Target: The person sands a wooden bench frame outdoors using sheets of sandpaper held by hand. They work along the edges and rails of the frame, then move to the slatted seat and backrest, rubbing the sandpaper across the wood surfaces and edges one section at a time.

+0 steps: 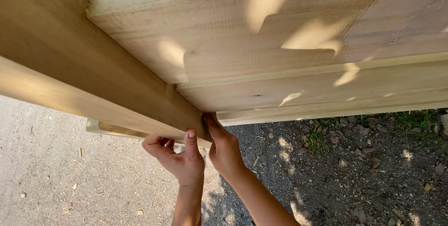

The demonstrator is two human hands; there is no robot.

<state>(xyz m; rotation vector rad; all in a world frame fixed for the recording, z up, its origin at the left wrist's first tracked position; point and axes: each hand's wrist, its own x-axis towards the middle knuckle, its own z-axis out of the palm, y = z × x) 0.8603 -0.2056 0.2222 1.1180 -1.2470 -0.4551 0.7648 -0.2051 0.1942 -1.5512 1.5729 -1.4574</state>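
The long pale wooden board (93,90) runs diagonally from upper left down to the corner of the plank box (280,44); both hands meet at that corner. The left hand (179,158) curls clamped under the board's lower edge, thumb up; the right hand (224,149) lies flat against it, fingers together. One board, probably stiff and fairly heavy, splintery; best gripped along its edges. Three planks show on the box wall.

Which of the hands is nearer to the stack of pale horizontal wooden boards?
Right. The right hand touches the stack of pale horizontal wooden boards at its lower corner; the left hand grips the slanted beam beside it.
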